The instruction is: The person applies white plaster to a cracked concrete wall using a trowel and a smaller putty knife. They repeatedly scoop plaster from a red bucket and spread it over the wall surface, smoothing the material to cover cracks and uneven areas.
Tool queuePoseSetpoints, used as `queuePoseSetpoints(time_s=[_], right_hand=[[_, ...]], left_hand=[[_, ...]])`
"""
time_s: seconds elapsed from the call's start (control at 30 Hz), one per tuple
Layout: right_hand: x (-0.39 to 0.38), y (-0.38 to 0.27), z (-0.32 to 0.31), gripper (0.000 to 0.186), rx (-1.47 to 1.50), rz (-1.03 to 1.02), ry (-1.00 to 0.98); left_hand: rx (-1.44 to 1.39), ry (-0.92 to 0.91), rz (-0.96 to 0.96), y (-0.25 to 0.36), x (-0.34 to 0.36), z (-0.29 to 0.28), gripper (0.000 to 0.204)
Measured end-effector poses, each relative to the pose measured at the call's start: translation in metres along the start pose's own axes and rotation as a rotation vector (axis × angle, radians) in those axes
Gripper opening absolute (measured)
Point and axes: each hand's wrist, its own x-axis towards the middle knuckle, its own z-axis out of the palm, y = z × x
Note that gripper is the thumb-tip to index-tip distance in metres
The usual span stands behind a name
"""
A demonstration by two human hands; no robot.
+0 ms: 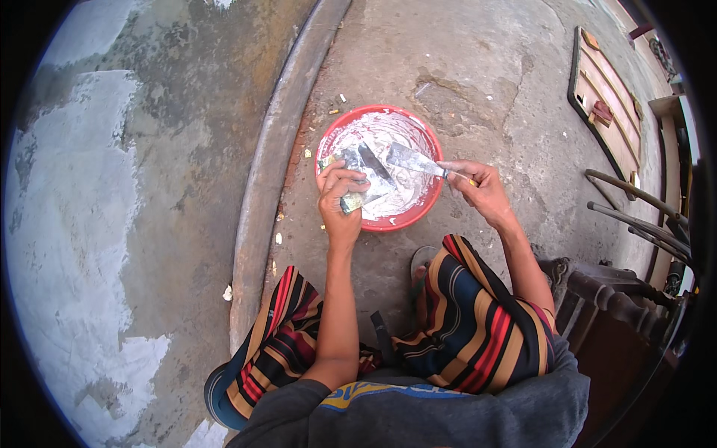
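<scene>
Two hands in a grip, held close together before us
We bend the fingers of our left hand (342, 190) over in a firm hold — left forearm (338, 302) nearly straight ahead — and pinch with our right hand (482, 193), right forearm (527, 260) slanting inward.

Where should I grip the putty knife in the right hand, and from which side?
Likely by the handle, mostly hidden in the right hand, coming from the right: the putty knife points its widening, white-smeared blade left over the red basin.
</scene>
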Motion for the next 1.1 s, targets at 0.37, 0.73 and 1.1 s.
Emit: queuePoseSetpoints(time_s=[0.37, 0.73, 1.1], right_hand=[[0.007, 0.008, -0.023, 0.028, -0.375, -0.058, 0.243], [0.042, -0.006, 0.012, 0.026, -1.213, -0.225, 0.034], [0.077, 0.030, 0.022, 0.021, -1.113, -0.163, 0.002]], left_hand=[[-0.176, 0.353, -0.208, -0.020, 0.010, -0.039, 0.026], [-0.870, 0.339, -0.857, -0.059, -0.017, -0.075, 0.050], [-1.368, 0.086, -0.754, -0.053, -0.022, -0.063, 0.055]])
